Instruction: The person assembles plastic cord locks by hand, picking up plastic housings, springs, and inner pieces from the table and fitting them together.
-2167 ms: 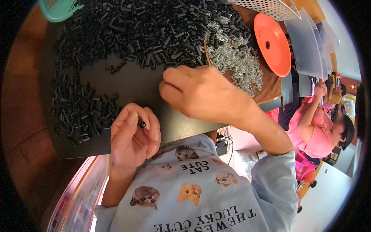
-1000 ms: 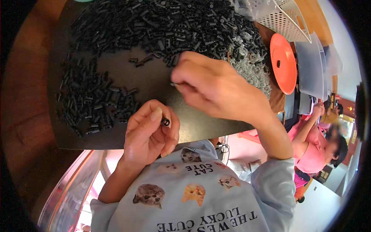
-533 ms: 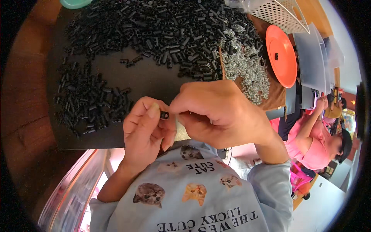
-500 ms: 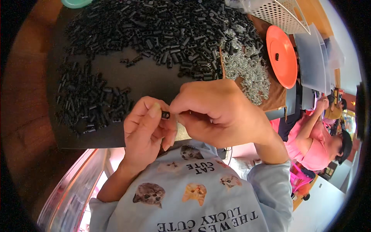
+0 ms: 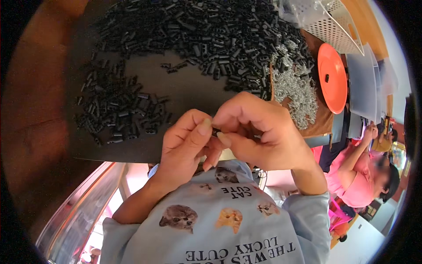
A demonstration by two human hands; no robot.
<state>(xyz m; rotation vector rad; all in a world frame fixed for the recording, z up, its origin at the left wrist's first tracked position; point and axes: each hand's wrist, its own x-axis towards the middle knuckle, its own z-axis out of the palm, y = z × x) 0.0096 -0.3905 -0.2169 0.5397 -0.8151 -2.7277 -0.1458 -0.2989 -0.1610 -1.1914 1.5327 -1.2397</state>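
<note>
Nearest to my view, in front of the pale printed shirt [image 5: 220, 202], the left hand [image 5: 182, 147] and the right hand [image 5: 277, 136] meet just over the near edge of the bench [image 5: 189, 88]. The left grip pinches a small black piece [image 5: 214, 131] between thumb and fingers. The right thumb and forefinger close in at its right-hand end; I can't tell whether that grip grasps the piece itself or something finer hidden there.

I read the step as fine two-handed fitting at that end; the next move calls for a steady left grip and the right tips kept in line. Only a dark sliver shows, so its direction is uncertain, though the long axis seems to run across, from left fingertips to right, roughly along the near edge.

Beyond, a loose cluster of black pieces [image 5: 121, 108] lies toward the bench's near-left corner, and a broad black heap [image 5: 198, 39] covers the far side. Toward the right edge, silvery springs [image 5: 294, 90] lie on a brown cloth [image 5: 318, 127]. Past them sit an orange plate [image 5: 332, 94] and a white perforated basket [image 5: 334, 33]; farther off is a co-worker's pink top [image 5: 351, 180].
</note>
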